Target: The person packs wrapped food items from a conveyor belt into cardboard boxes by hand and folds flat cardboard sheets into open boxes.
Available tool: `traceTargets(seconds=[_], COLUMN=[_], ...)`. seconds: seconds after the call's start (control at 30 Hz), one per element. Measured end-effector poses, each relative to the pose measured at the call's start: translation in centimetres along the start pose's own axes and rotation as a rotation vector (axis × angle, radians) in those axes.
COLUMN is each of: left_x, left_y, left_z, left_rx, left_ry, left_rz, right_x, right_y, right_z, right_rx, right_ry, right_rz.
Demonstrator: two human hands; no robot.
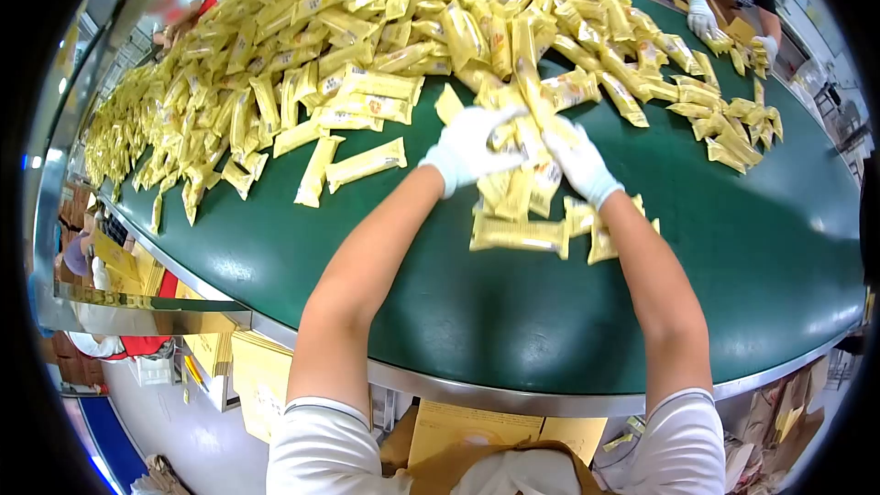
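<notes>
My left hand [466, 148], in a white glove, curves around the left side of a bunch of yellow wrapped packets [530, 139]. From the other side my white-gloved right hand [579, 161] presses on the same bunch, so the packets are gathered between both palms. Some fingers are hidden behind the wrappers. Just below the hands a single yellow packet [520, 234] lies crosswise on the green belt [477, 312]. A few more loose packets [605, 240] rest under my right wrist.
A large heap of yellow packets [302, 37] spreads over the back and left of the belt. At the far right, a co-worker's gloved hand [703, 18] is near other packets. A metal rim [513, 397] borders the belt, with yellow cartons [467, 431] below.
</notes>
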State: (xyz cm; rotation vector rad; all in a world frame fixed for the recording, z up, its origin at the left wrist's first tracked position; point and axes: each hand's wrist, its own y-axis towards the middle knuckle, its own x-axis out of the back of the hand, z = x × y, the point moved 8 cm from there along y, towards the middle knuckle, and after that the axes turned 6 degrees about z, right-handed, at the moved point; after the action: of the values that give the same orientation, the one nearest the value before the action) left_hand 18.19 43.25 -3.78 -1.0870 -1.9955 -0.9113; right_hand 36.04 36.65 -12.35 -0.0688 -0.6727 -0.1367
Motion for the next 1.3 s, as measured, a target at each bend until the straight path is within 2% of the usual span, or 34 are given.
traceTargets(seconds=[0.07, 0.13, 0.17, 0.2, 0.27, 0.3, 0.33, 0.37, 0.4, 0.43, 0.5, 0.57, 0.6, 0.63, 0.7, 0.77, 0.83, 0.9, 0.97, 1.03, 1.13, 1.23, 1.27, 1.3], left_x=[-0.9, -1.0, -0.8, 0.3, 4.5, 6.9, 9.4, 12.0, 13.7, 14.6, 13.8, 12.8, 11.8, 10.1, 5.8, 2.3, -0.6, -1.7, -2.3, -3.0, -3.8, -3.7, -3.7, -2.3], left_y=[-2.0, -4.3, -5.2, -6.3, -7.7, -8.8, -10.9, -12.4, -14.0, -15.2, -15.7, -12.8, -10.4, -8.0, -3.5, -0.3, 1.1, 0.8, 0.0, -0.9, -2.3, -3.9, -4.8, -5.7], left_z=[-2.5, -5.4, -7.0, -7.6, -6.0, -2.9, 0.3, 3.8, 8.3, 11.1, 19.5, 21.8, 21.7, 20.2, 14.1, 7.3, 4.2, 4.3, 3.6, 1.0, -1.4, -3.4, -3.6, -5.3], left_rx=[-0.064, -0.095, -0.177, -0.159, -0.128, -0.006, 0.209, 0.364, 0.487, 0.757, 0.731, 0.752, 0.749, 0.748, 0.656, 0.466, 0.385, 0.314, 0.216, 0.139, 0.115, 0.169, 0.275, 0.288], left_ry=[-0.02, -0.09, -0.13, -0.175, 0.056, 0.13, 0.242, 0.334, 0.289, 0.323, -0.027, 0.123, 0.081, 0.039, -0.035, 0.382, 0.456, 0.348, 0.273, 0.344, 0.251, 0.267, 0.255, 0.206], left_rz=[0.062, 0.196, 0.199, 0.174, -0.043, -0.181, -0.39, -0.535, -0.635, -0.597, -0.535, -0.395, -0.33, -0.261, -0.032, 0.009, -0.041, -0.046, -0.031, 0.037, 0.163, 0.335, 0.463, 0.438], right_x=[0.3, 0.9, 0.9, 1.8, 6.1, 9.2, 12.0, 14.5, 16.2, 17.2, 18.1, 17.4, 16.5, 15.1, 11.5, 8.0, 5.9, 5.7, 5.3, 4.6, 3.8, 3.7, 4.2, 5.0], right_y=[-4.5, -8.9, -10.6, -13.1, -15.6, -16.5, -17.0, -17.2, -16.8, -15.8, -12.6, -7.3, -4.3, -1.4, 3.0, 4.2, 3.5, 1.9, -0.2, -2.7, -6.0, -9.6, -11.3, -13.1], right_z=[2.1, 3.0, 2.5, 4.7, 4.3, 2.8, 1.1, -1.0, -3.4, -5.2, -5.8, -6.3, -6.4, -6.1, -6.3, -2.6, 0.1, 0.6, 1.0, 2.4, 3.3, 4.5, 5.0, 5.4], right_rx=[0.084, 0.044, 0.051, -0.001, 0.082, 0.075, 0.045, 0.034, 0.003, -0.024, -0.108, -0.092, -0.07, -0.052, -0.27, -0.374, -0.466, -0.341, -0.311, -0.285, -0.237, -0.196, -0.21, -0.154], right_ry=[0.115, 0.066, -0.027, 0.432, 0.4, 0.266, 0.157, 0.116, 0.146, 0.207, -0.001, -0.135, -0.078, -0.019, -0.156, -0.331, -0.474, -0.42, -0.46, -0.438, -0.472, -0.458, -0.441, -0.459], right_rz=[0.048, 0.046, 0.108, 0.195, 0.068, -0.04, -0.181, -0.309, -0.384, -0.389, -0.368, -0.314, -0.289, -0.262, -0.227, -0.169, -0.053, -0.078, -0.038, 0.043, 0.092, 0.185, 0.23, 0.233])
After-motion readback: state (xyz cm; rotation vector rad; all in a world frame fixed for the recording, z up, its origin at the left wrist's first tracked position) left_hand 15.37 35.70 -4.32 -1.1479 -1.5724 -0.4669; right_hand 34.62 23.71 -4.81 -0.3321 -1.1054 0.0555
